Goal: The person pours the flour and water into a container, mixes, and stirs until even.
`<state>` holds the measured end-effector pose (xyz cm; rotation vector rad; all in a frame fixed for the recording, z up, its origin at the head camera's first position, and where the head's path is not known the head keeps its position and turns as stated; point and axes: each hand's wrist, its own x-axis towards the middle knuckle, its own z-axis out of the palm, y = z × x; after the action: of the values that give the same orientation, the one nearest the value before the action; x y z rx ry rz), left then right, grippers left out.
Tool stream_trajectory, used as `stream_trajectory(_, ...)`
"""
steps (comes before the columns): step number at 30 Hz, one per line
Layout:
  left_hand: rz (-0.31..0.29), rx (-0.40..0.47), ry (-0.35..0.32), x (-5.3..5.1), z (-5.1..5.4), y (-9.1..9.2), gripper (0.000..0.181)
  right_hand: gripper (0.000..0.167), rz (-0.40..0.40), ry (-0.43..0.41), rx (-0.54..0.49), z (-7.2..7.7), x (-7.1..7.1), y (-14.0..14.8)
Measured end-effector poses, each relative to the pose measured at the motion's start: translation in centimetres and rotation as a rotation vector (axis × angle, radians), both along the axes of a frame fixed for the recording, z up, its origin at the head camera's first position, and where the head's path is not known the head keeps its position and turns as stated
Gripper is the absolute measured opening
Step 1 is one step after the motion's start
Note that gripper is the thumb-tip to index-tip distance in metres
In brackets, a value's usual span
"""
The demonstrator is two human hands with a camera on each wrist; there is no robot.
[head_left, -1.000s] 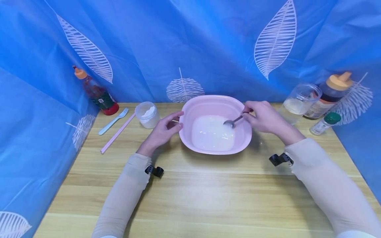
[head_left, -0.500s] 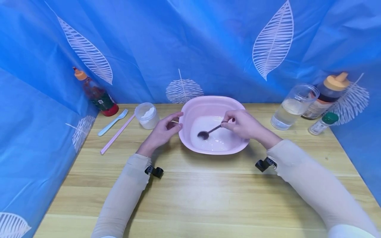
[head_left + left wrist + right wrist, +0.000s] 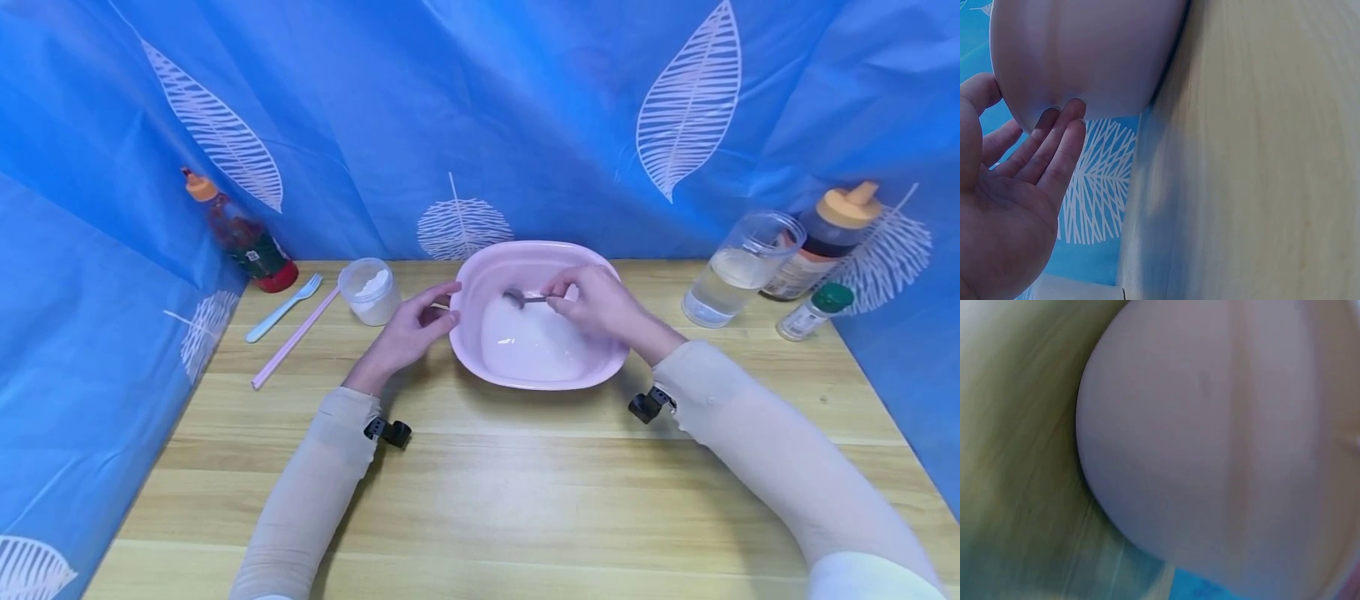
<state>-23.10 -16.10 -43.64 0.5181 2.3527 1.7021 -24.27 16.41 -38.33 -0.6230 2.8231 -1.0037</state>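
A pink bowl (image 3: 540,385) holding white liquid (image 3: 540,342) stands on the table. My left hand (image 3: 408,331) grips its left rim. In the left wrist view, the thumb lies at the edge and the fingers (image 3: 1063,147) touch the outer wall below it. Over the bowl's right side, my right hand (image 3: 600,304) pinches the handle of a dark metal spoon (image 3: 534,299). The spoon's head is at the back left of the liquid, partly dipped. The right wrist view is mostly filled by the bowl's outer wall (image 3: 1166,425); the spoon is hidden there.
Left of the bowl are a jar of white powder (image 3: 371,293), a pink stick (image 3: 295,337), a light-blue fork (image 3: 283,308) and a red sauce bottle (image 3: 251,246). At right stand a cup of clear liquid (image 3: 723,283), an orange-capped bottle (image 3: 821,242) and a green-capped shaker (image 3: 813,312).
My right hand has swept the spoon leftward from the bowl's right side, then toward its back, through the liquid. My left hand stays on the rim.
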Motion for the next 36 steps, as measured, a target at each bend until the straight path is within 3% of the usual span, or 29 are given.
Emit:
stream_trajectory(7,-0.003,0.012,-0.008,0.0,0.0,0.0,0.055,0.015,0.231,-0.068,0.004,0.5,1.1,0.3)
stream_trajectory(13,0.006,-0.005,-0.005,0.0,-0.1,-0.3,0.055,0.016,0.358,-0.142,0.069,2.8,2.1,3.4)
stream_trajectory(16,0.005,-0.002,-0.008,0.0,-0.1,-0.4,0.056,0.018,0.331,-0.11,0.142,4.1,2.4,4.9)
stream_trajectory(20,0.003,-0.002,-0.008,0.0,0.0,-0.3,0.056,0.017,0.202,-0.006,0.235,4.7,2.3,6.1)
stream_trajectory(24,0.005,-0.007,-0.004,0.1,0.0,-0.3,0.056,0.016,0.074,0.086,0.235,3.5,1.7,5.7)
stream_trajectory(27,0.004,-0.009,-0.001,0.0,-0.1,-0.2,0.056,0.015,0.025,0.123,0.2,1.9,1.3,4.6)
stream_trajectory(31,-0.001,-0.005,-0.003,0.0,-0.1,-0.1,0.056,0.015,0.064,0.113,0.133,0.6,0.9,3.0)
stream_trajectory(36,-0.003,0.0,-0.006,0.0,-0.1,-0.1,0.056,0.017,0.212,0.062,0.083,0.6,1.4,1.8)
